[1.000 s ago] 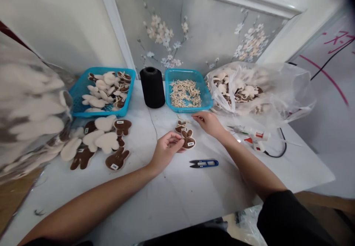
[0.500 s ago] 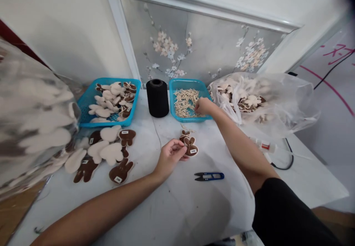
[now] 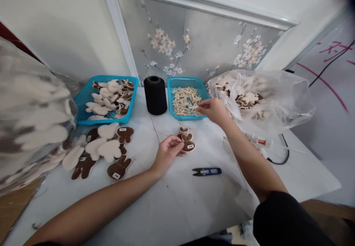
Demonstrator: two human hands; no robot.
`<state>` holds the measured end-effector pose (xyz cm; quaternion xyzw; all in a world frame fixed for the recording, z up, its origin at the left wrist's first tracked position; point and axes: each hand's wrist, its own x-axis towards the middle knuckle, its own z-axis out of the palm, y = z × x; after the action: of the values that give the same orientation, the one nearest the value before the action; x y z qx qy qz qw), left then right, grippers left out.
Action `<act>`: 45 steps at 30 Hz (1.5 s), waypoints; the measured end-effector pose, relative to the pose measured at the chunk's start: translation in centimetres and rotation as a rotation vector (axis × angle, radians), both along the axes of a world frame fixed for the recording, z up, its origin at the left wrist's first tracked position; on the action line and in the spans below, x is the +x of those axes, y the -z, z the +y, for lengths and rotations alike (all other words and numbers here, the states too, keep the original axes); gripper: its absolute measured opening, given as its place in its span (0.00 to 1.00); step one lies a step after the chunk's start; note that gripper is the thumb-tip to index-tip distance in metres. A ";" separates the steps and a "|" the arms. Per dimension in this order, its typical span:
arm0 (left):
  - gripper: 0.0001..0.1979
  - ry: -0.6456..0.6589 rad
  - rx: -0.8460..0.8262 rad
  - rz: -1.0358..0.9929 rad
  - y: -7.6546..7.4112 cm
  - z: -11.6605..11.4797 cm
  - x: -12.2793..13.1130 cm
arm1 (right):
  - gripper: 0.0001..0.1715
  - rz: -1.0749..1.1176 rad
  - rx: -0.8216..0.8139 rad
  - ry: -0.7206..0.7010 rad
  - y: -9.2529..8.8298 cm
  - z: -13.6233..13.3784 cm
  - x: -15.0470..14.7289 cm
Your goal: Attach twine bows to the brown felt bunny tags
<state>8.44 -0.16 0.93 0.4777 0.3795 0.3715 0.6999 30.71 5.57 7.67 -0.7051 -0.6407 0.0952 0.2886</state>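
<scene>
Brown felt rabbit [image 3: 188, 144] lies on the table [image 3: 177, 209] under my left hand [image 3: 166, 153], whose fingers curl against its edge, though I cannot tell whether they clamp it. My right hand [image 3: 214, 111] is at the blue tray [image 3: 169, 101], fingertips drawn together over the twine bows [image 3: 184, 101], any hold unconfirmed. As I judge it, this rabbit already carries a bow and tag [image 3: 190, 147], while many pieces remain in the blue basket [image 3: 107, 77] and plastic bag [image 3: 288, 98].
</scene>
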 end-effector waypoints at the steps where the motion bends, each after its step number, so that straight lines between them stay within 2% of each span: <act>1: 0.13 -0.001 0.000 0.004 0.1 0.0 0.1 | 0.12 0.065 0.028 -0.011 0.3 -1.2 0.2; 7: 0.12 -0.001 0.028 0.028 0.4 0.3 0.3 | 0.17 0.230 0.006 -0.064 3.0 -5.8 1.4; 10: 0.12 0.018 0.037 0.035 0.4 0.3 0.4 | 0.25 0.270 -0.018 -0.055 3.3 -7.2 1.5; 13: 0.12 0.033 0.052 0.050 0.3 0.3 0.4 | 0.28 0.310 -0.020 -0.040 3.4 -8.8 1.2; 17: 0.11 0.043 0.069 0.073 0.1 0.2 0.6 | 0.24 0.412 0.008 0.006 4.4 -10.5 0.7; 19: 0.11 0.048 0.075 0.075 0.0 0.2 0.6 | 0.18 0.406 -0.022 0.020 5.2 -11.2 0.6; 23: 0.11 0.062 0.082 0.097 -0.1 0.0 0.8 | 0.08 0.146 -0.122 -0.029 6.2 -12.3 0.5; 26: 0.12 0.120 0.094 0.138 -0.2 -0.1 0.9 | 0.08 0.036 -0.169 -0.093 6.6 -12.9 0.8; 29: 0.12 0.197 0.120 0.175 -0.2 -0.2 0.9 | 0.08 0.058 -0.072 -0.145 6.7 -13.0 1.3; 34: 0.11 0.255 0.123 0.203 -0.2 0.0 1.0 | 0.10 -0.035 -0.009 -0.367 6.6 -12.2 2.0; 45: 0.08 0.398 0.112 0.245 0.3 0.5 1.1 | 0.08 -0.019 -0.038 -0.478 7.5 -11.6 2.2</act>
<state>9.50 0.31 0.60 0.6227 0.3386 0.1862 0.6804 32.87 -5.98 0.18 -0.5398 -0.7899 0.1663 0.2386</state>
